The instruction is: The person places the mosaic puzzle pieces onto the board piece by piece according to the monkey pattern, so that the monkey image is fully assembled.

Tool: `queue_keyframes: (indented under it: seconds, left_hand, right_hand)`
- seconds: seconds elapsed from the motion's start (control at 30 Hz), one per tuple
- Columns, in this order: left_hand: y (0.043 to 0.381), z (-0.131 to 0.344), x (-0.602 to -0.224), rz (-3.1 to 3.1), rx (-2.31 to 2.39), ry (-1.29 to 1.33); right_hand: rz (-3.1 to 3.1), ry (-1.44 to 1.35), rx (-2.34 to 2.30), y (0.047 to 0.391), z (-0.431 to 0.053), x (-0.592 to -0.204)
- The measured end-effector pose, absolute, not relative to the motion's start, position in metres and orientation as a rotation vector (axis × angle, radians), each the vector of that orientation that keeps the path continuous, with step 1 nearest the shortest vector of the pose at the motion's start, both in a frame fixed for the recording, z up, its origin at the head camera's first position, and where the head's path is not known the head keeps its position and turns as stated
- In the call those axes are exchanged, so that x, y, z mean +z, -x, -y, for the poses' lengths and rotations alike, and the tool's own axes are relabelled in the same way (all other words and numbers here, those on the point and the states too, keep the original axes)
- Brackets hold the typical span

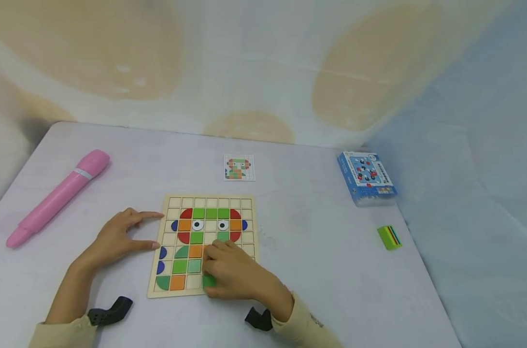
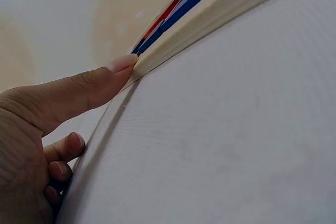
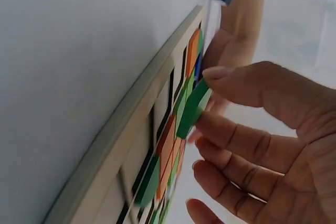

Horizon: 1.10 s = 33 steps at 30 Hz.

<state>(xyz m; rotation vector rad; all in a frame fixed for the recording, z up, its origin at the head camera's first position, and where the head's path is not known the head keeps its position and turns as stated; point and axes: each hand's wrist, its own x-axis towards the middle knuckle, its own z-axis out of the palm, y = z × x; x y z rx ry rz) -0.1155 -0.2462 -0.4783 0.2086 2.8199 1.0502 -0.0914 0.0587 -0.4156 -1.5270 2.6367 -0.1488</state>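
Observation:
A wooden grid board (image 1: 193, 282) lies on the table, filled partly with coloured tiles in a figure with two round eye tiles (image 1: 197, 225). My left hand (image 1: 117, 234) steadies the board's left edge, index finger and thumb stretched apart; in the left wrist view its thumb (image 2: 100, 82) presses the rim beside blue tiles (image 2: 184, 9). Over the lower part of the board, my right hand (image 1: 235, 273) pinches a green tile (image 3: 192, 108) between thumb and fingertips, tilted above the grid. A green quarter-round tile (image 3: 149, 182) sits in a cell nearby. The right hand hides several cells.
Behind the board lies a small pattern card (image 1: 239, 167). A pink tube-shaped case (image 1: 56, 200) is at the left. On the right stand a blue-and-white box (image 1: 367, 178) and a small green block with stripes (image 1: 389, 237), near the table's right edge.

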Motion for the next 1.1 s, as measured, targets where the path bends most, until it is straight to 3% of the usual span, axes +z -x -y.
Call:
queue_keyframes:
  seconds: [0.23, 0.7, 0.9, 1.1]
  left_hand:
    - [0.115, 0.245, -0.477, -2.815, 1.07, -0.215]
    - [0.114, 0.245, -0.477, -2.815, 1.074, -0.208]
    - [0.114, 0.244, -0.479, -2.817, 1.046, -0.201]
    - [0.114, 0.246, -0.48, -2.825, 1.038, -0.191]
  right_hand:
    - [-2.662, 1.542, 0.019, 0.087, -0.029, -0.419]
    - [-2.743, 1.425, -0.148, 0.076, -0.024, -0.43]
    - [-2.827, 1.339, -0.019, 0.063, -0.042, -0.418]
    - [-2.789, 1.204, -0.147, 0.06, -0.091, -0.402]
